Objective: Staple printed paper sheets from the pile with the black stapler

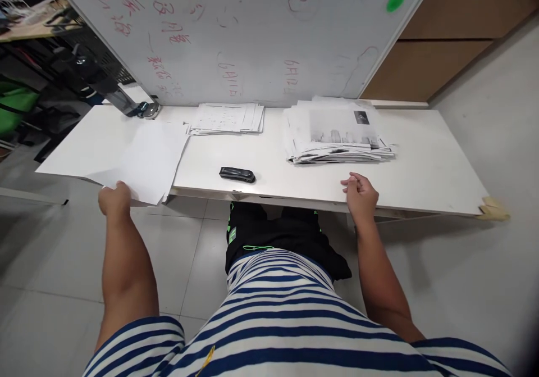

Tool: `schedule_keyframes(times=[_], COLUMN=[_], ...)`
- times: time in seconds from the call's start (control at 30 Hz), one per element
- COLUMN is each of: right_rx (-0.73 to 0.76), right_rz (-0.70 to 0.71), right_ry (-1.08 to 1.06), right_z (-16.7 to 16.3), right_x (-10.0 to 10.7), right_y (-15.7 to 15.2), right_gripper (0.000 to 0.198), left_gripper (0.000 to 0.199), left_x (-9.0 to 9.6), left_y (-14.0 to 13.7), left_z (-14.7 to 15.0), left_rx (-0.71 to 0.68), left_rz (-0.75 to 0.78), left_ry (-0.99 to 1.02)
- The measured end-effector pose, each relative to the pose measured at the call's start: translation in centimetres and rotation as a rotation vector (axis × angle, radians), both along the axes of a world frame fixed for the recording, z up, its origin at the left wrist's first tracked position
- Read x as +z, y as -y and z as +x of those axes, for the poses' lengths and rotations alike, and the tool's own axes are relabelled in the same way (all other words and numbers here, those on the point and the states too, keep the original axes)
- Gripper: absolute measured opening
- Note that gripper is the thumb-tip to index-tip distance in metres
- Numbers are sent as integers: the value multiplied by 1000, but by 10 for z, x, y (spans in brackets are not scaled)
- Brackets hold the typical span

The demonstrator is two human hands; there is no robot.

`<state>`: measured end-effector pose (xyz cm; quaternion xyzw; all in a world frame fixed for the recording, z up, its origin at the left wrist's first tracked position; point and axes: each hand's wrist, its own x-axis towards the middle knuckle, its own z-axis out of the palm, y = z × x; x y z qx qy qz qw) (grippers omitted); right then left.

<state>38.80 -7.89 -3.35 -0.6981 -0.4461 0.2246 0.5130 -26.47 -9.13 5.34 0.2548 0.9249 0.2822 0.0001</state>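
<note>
At the left front edge of the desk, my left hand [114,198] is closed on the near corner of some white paper sheets [147,155]. The sheets lie partly on the desk and stick out past its edge. My right hand [361,194] is over the front edge at the right, its fingers loosely curled together with nothing visible in them. Just beyond it lies a thick, uneven pile of printed papers [343,127]. A black stapler [237,175] rests on the desk between my hands. Farther back is a lower stack of printed sheets [226,118].
A whiteboard [252,34] with red writing and a green magnet [396,0] stands behind the narrow white desk [433,163]. A clear-bodied appliance [105,85] leans at the back left. Brown cardboard [438,68] is behind at the right, beside a wall.
</note>
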Motion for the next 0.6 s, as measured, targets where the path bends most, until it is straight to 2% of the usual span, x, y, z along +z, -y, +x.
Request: schedule_keyframes(times=[0.07,0.13,0.17,0.23,0.33,0.43,0.5,0.53,0.57,0.6], right_rx=[-4,-8,-11,-13,-27,-54,-55,-51,-48,-48], right_rz=[5,6,6,12,34,55,58,57,56,57], right_ry=[15,30,39,62,94,127,148,156,162,166], right_z=[-1,-1,-1,-2,-3,-3,-3,-3,-3,-3], right_x=[0,-2,-2,-5,-9,-12,-14,-14,-14,-13], right_y=[1,2,3,3,2,1,1,1,1,1], right_gripper=[42,42,42,41,42,42,41,41,40,40], left_gripper=[46,77,91,106,100,89,77,71,69,73], left_x=[-2,-4,-5,-8,-14,-17,-11,-4,5,16], left_y=[4,9,12,16,14,12,23,34,48,64], left_z=[9,23,33,61,120,197,253,281,307,331], left_rx=[182,291,292,154,-250,-522,-870,-1101,-1341,-1627], left_rz=[-123,-161,-144,-45,66,219,358,380,355,246], left_ry=[-39,-86,-136,-254,-362,-262,19,262,567,898])
